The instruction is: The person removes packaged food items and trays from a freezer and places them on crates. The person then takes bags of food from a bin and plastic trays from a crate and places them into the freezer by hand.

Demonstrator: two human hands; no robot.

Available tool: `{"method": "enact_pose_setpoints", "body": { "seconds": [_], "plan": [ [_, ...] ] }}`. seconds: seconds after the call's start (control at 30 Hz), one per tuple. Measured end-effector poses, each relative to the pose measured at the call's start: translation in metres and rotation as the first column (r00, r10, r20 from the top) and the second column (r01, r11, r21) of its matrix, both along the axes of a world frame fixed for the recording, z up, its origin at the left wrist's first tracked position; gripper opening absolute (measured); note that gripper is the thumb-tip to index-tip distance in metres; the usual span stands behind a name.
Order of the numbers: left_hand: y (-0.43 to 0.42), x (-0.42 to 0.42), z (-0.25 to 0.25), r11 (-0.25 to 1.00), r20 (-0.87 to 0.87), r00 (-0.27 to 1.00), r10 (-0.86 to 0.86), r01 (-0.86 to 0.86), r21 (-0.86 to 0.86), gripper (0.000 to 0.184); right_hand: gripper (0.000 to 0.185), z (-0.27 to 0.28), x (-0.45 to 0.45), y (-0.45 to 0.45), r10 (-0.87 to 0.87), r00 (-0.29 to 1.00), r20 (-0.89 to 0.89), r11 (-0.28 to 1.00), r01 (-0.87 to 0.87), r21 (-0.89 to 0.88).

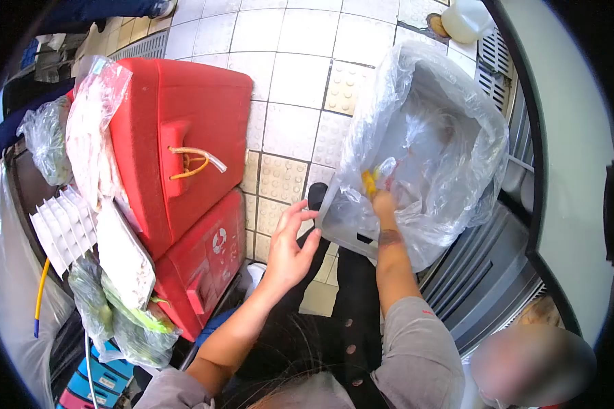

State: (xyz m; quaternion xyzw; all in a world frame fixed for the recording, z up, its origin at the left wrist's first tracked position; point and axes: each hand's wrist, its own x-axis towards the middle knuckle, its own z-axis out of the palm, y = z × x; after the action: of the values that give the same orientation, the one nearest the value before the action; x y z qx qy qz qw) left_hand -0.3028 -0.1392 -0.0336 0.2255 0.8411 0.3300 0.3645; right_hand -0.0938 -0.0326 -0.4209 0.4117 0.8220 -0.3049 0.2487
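Note:
A grey plastic crate lined with a clear plastic bag stands in front of me. My right hand reaches down into it, fingers closed at a small yellow thing whose kind I cannot make out. Beside it inside the liner lie a crumpled clear wrapper and some reddish bits. My left hand is held just left of the crate's near corner, fingers apart, with nothing in it. Part of the crate's floor is hidden by the liner's folds.
Red insulated boxes are stacked at the left, with a rope handle. Bags of green vegetables and a white ridged tray hang beside them. A white jug stands at the back right. Another person is at the lower right.

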Motion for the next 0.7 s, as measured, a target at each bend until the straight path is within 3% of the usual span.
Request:
{"method": "enact_pose_setpoints", "body": {
  "seconds": [0.03,0.13,0.23,0.33,0.43,0.47,0.5,0.53,0.6,0.63,0.7],
  "plan": [
    [-0.002,-0.001,0.001,1.000,-0.027,1.000,-0.009,0.009,-0.011,0.025,0.031,-0.004,0.010,0.000,0.015,0.996,-0.085,1.000,-0.013,0.024],
    [-0.006,0.006,0.013,1.000,-0.051,0.999,-0.013,0.012,-0.012,0.025,0.030,0.017,0.007,0.012,-0.199,0.970,-0.139,0.978,0.205,0.032],
    [-0.005,0.018,0.045,0.999,-0.034,0.999,-0.043,0.043,-0.002,0.025,0.026,0.086,-0.004,0.027,-0.143,0.972,-0.184,0.987,0.154,0.044],
    [0.004,0.027,0.073,0.997,-0.002,0.998,-0.069,0.069,0.029,0.026,0.022,0.165,-0.008,0.055,-0.287,0.881,-0.376,0.942,0.331,0.057],
    [0.021,0.044,0.064,0.999,0.091,0.996,-0.026,0.021,0.046,0.024,0.020,0.273,-0.008,0.094,-0.153,0.821,-0.550,0.957,0.261,0.123],
    [0.027,0.055,0.034,0.999,0.181,0.984,-0.006,-0.001,0.041,0.025,0.021,0.318,-0.007,0.106,-0.231,0.798,-0.556,0.957,0.289,0.017],
    [0.060,0.071,0.011,0.978,0.513,0.854,0.086,-0.171,0.120,0.029,0.021,0.382,-0.002,0.122,-0.296,0.778,-0.555,0.948,0.310,-0.070],
    [0.088,0.075,0.029,0.973,0.461,0.881,0.109,-0.190,0.133,0.035,0.022,0.424,0.001,0.126,-0.375,0.751,-0.543,0.926,0.331,-0.181],
    [0.124,0.088,0.023,0.920,0.472,0.880,0.045,-0.221,0.323,0.045,0.023,0.486,0.006,0.131,-0.437,0.690,-0.577,0.900,0.328,-0.289],
    [0.138,0.091,0.033,0.899,0.661,0.744,0.096,-0.350,0.263,0.052,0.023,0.513,0.011,0.132,-0.469,0.660,-0.588,0.883,0.323,-0.341],
    [0.159,0.093,0.057,0.839,0.921,0.355,0.162,-0.540,0.061,0.064,0.023,0.565,0.009,0.125,-0.407,0.605,-0.684,0.913,0.250,-0.322]
  ]
}}
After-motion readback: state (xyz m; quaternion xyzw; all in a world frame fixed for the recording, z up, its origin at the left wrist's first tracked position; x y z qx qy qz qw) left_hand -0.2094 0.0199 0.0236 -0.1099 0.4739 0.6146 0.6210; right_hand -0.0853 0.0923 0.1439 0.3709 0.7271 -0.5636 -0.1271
